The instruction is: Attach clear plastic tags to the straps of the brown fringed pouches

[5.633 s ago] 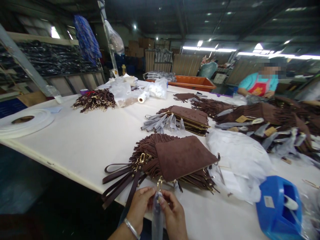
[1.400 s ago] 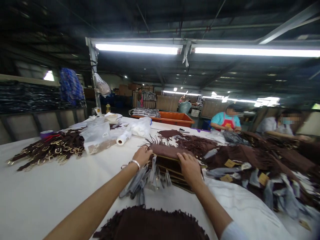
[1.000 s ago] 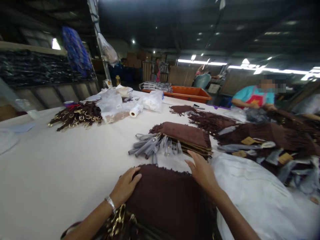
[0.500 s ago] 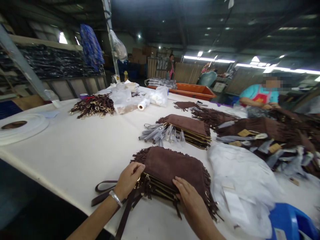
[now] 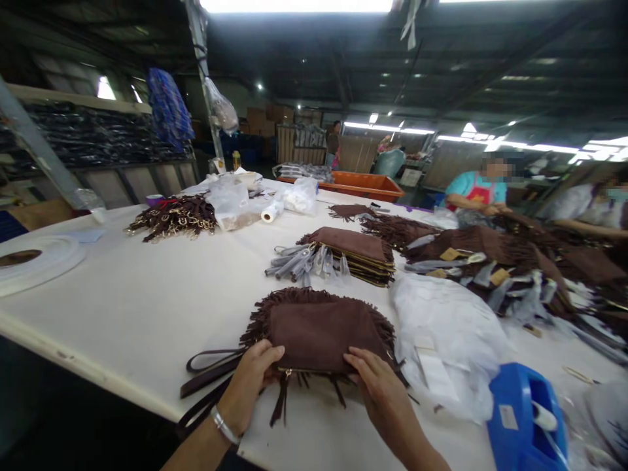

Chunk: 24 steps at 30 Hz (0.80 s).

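Observation:
A dark brown suede fringed pouch [image 5: 318,333] lies in front of me on top of a pile of like pouches, its zipped edge toward me. My left hand [image 5: 252,379] grips its near left corner, thumb on top and the other fingers mostly hidden beneath. At the near right edge, my right hand [image 5: 375,386] holds the pouch with fingers over the top; its thumb is hidden. Brown wrist straps [image 5: 210,376] trail out to the left by my left wrist. Tassels hang below the zipped edge between my hands.
Behind lies another pouch stack [image 5: 350,243] with plastic-wrapped straps. To the right are a white plastic bag [image 5: 446,327], a blue plastic container [image 5: 523,412] and piled fringed pouches [image 5: 481,245]. Loose straps with clasps [image 5: 179,216] lie far left. Co-workers [image 5: 478,190] sit at the right.
My left hand has moved down along the pouch's near left corner. The top pouch's near edge now hides the row of gold zippers seen before. The view has turned slightly right.

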Tool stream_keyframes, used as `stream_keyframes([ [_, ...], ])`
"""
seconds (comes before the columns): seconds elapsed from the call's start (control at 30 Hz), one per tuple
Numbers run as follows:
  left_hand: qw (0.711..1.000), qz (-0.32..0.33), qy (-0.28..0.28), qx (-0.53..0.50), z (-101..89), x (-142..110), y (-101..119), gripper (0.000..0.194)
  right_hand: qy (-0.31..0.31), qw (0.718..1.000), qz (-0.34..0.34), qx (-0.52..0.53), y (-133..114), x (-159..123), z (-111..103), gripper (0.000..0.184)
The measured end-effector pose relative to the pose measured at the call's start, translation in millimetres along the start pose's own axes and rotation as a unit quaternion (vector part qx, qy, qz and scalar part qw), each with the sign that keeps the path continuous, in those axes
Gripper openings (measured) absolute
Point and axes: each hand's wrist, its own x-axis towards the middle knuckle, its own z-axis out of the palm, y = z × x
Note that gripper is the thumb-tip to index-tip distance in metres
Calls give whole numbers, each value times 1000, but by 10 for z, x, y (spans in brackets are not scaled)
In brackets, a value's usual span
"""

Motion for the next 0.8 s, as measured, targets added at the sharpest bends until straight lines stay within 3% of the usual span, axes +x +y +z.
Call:
stream_keyframes([
  [0.1, 994, -36, -23, -99, -44, -65, -173, 28, -9, 999, -8, -52, 57, -37, 101, 46],
  [0.3, 992, -36, -44, -114, -129, -117, -326, 40, 14, 997, -20, -73, 78, -4, 152, 46],
  [0.47, 997, -33, -17, -71, -155, -91, -319, 34, 38, 997, 13, -64, -53, -26, 114, 53],
  [0.6, 998, -57, 22, -6, -202, 45, -324, 32, 58, 993, 39, -95, -138, -57, 187, 47],
  [0.7, 996, -76, 44, -32, -222, 96, -332, 30, 78, 990, 37, -113, -144, -83, 261, 45],
  [0.8, 994, -39, 46, -90, -231, 34, -317, 27, 90, 991, 32, -96, -122, -99, 278, 40],
])
